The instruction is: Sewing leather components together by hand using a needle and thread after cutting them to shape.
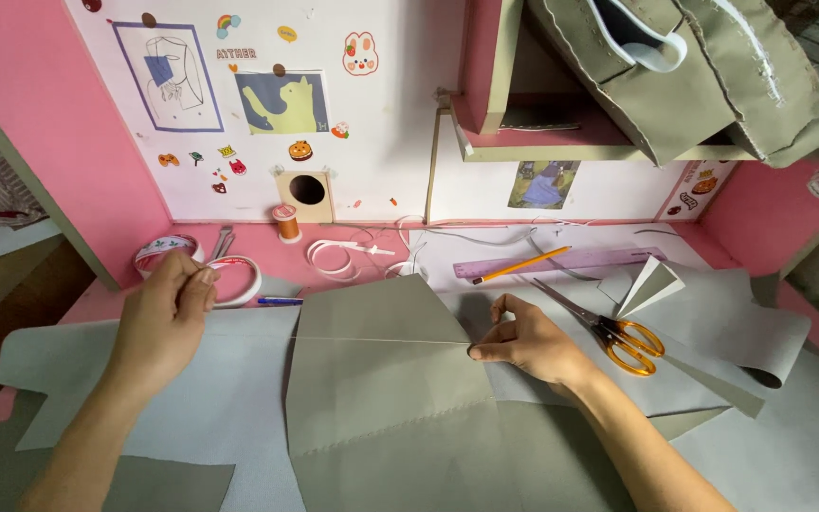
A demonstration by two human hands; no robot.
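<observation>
- Pink desk under grey-green fabric sheets.
- Left hand pinches a thin white thread, stretched taut across the folded grey fabric piece.
- Right hand, fingers closed, pins its other end; orange-handled scissors just beside.

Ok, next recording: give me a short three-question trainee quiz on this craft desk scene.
1. True or false: the left hand pinches one end of a thin white strip stretched across the folded grey sheet.
2. Which thing lies closest to the right hand?
A. the spool of orange thread
B. the orange-handled scissors
C. the roll of tape
3. Fill in: the yellow pencil lies partly across a ______ ruler.

Key
1. True; the right hand presses the other end down at the sheet's right edge.
2. B; the scissors lie just right of that hand.
3. Purple.
</observation>
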